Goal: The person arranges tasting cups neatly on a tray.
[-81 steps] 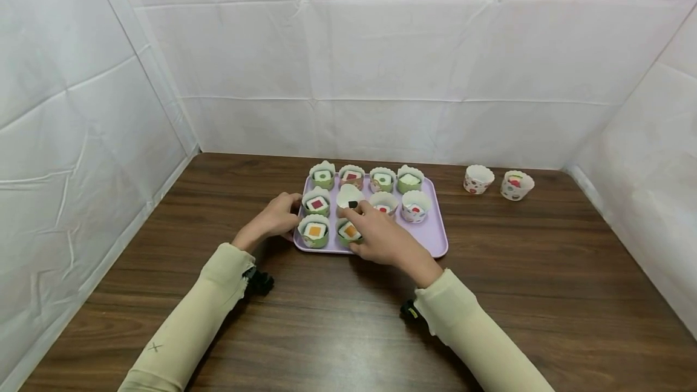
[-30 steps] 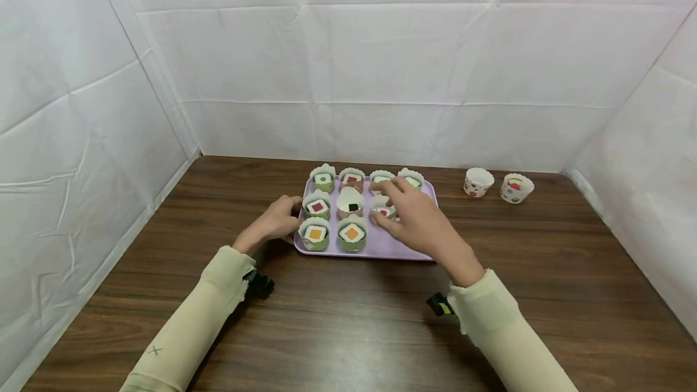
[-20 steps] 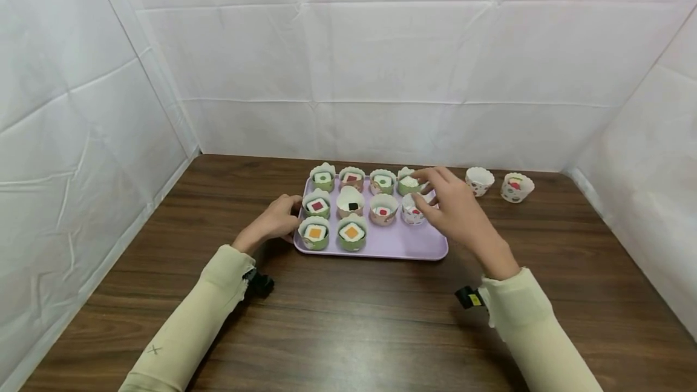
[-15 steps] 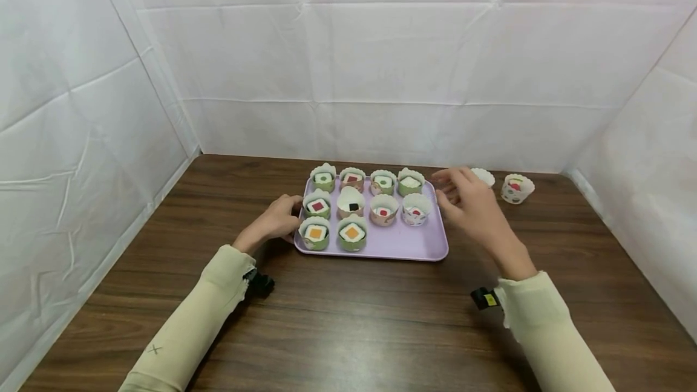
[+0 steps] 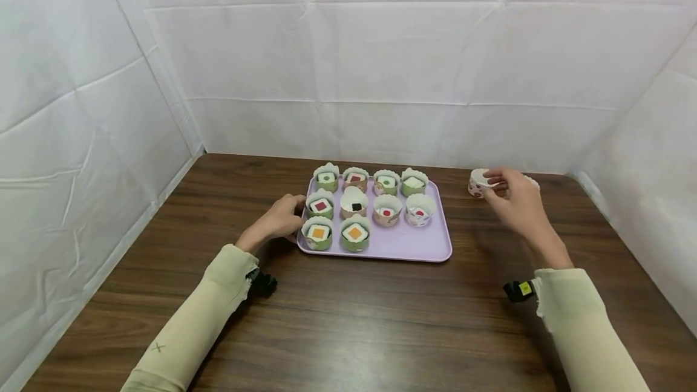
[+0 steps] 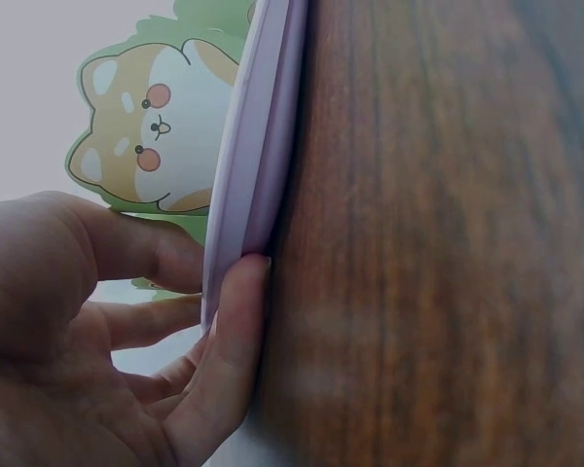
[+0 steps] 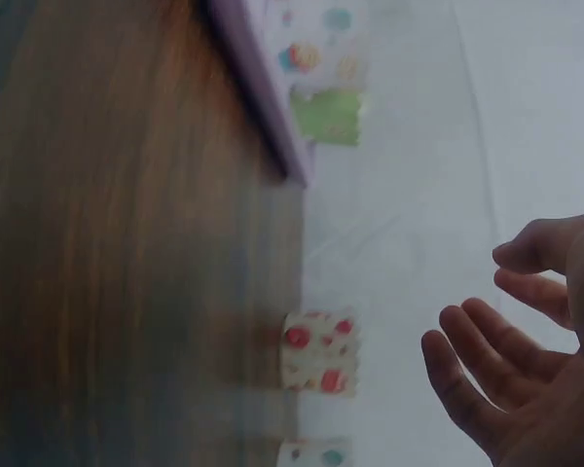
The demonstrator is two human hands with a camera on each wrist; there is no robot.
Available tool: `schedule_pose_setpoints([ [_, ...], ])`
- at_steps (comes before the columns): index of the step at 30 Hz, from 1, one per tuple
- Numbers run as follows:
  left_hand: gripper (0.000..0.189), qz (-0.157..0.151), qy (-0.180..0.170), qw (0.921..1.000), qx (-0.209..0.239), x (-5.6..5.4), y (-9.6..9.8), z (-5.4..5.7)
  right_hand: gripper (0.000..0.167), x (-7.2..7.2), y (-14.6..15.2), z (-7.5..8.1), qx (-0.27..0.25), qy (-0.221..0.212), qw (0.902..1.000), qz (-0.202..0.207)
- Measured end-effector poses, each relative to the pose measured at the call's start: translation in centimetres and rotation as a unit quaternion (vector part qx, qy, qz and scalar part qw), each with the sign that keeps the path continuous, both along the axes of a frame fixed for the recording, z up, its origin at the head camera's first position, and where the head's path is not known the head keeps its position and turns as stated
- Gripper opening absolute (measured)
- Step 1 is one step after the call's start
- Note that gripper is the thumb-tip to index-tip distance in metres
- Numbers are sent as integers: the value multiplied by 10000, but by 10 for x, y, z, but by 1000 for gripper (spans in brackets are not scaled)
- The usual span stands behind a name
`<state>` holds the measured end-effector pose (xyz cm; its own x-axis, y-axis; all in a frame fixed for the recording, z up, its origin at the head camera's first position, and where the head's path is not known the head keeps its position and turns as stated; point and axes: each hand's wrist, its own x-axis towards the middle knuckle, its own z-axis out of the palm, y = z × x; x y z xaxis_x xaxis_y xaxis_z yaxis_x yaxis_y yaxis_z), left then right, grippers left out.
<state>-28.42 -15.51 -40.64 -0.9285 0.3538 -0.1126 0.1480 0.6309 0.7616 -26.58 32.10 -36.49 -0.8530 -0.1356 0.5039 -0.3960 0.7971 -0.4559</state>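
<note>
A lilac tray (image 5: 405, 244) on the table carries several paper baking cups with sushi-like pieces inside, such as the green cup with an orange-centred piece (image 5: 356, 235). My left hand (image 5: 281, 218) holds the tray's left edge; in the left wrist view its fingers (image 6: 236, 321) lie on both sides of the rim. My right hand (image 5: 517, 201) is at the back right, fingers slightly bent and apart, holding nothing. Just left of its fingertips in the head view stands a white cup with red spots (image 5: 475, 188); the right wrist view shows a gap between them.
Another paper cup (image 5: 532, 181) sits mostly hidden behind my right hand. White cloth walls (image 5: 392, 53) enclose the dark wooden table (image 5: 348, 331) at the back and both sides. At the tray's front right its bare surface shows.
My right hand has moved from the front middle cups, across the tray, to the two cups at the back right. The left hand has stayed at the tray's left edge.
</note>
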Motion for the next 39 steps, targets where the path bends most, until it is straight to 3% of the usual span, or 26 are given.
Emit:
schedule_pose_setpoints([
  [4, 48, -31, -1, 10000, 81, 0, -1, 0, 34, -12, 17, -3, 45, -152, 9992, -371],
  [10, 49, -4, -12, 10000, 82, 0, -2, 0, 38, -34, 44, -4, 147, 0, 9968, -792],
  [16, 51, 6, -29, 9999, 101, 0, -2, 0, 49, -46, 65, -5, 392, -651, 9939, -796],
  [25, 49, 18, 22, 10000, 26, 2, -3, 0, 73, -55, 81, -14, 906, -1655, 9781, -881],
  [30, 49, 27, 42, 10000, 7, 1, -2, 1, 71, -60, 90, -21, 1005, -1638, 9771, -912],
  [39, 54, 125, -52, 9999, -36, 3, 1, 3, 63, -57, 94, -30, 739, -1512, 9802, -1041],
])
